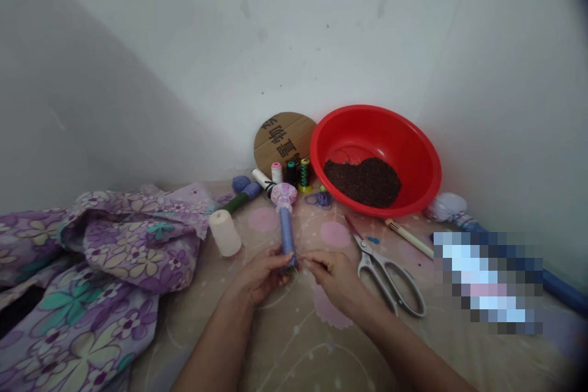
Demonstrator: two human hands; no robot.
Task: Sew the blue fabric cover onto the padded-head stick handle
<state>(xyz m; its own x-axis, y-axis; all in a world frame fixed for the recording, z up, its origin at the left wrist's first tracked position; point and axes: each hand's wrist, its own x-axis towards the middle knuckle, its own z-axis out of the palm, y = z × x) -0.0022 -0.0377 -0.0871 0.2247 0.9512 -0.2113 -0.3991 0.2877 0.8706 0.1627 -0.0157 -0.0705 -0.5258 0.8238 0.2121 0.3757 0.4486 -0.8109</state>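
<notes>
A stick wrapped in blue yarn (287,229) with a round head of flowered cloth (283,194) points away from me. My left hand (266,272) grips its near end, thumb on top and fingers curled beneath. Close beside that end, my right hand (328,269) is closed in a pinch; a thin strand seems to run from its fingertips to the stick, but it is too fine to make out. Scissors (388,275) with grey handles lie just right of my right hand. A white cone of thread (225,233) stands to the left of the stick.
A red basin (427,177) holding dark brown grains (367,182) stands behind. Against the wall leans a cardboard disc (285,138), with several thread spools (291,173) before it. Purple flowered cloth (119,257) is heaped on the left. A pale stick (408,237) lies right.
</notes>
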